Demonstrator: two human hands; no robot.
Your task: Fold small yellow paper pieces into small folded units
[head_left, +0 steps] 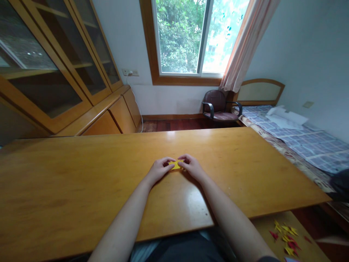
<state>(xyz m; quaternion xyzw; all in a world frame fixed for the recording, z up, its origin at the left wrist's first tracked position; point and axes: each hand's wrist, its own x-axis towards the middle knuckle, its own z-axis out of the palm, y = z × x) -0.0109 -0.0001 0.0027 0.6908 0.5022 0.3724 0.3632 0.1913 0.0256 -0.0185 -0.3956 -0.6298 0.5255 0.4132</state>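
Note:
A small yellow folded paper piece (176,165) lies on the wooden table (81,174) in front of me. My left hand (159,169) pinches its left side with curled fingers. My right hand (192,166) pinches its right side the same way. Both hands rest on the tabletop near its middle, and their fingers cover most of the paper.
Several small red and yellow folded paper pieces (286,238) lie on a lower surface at the bottom right. A glass-door cabinet (54,72) stands at the left, a dark chair (218,105) under the window, and a bed (300,142) at the right.

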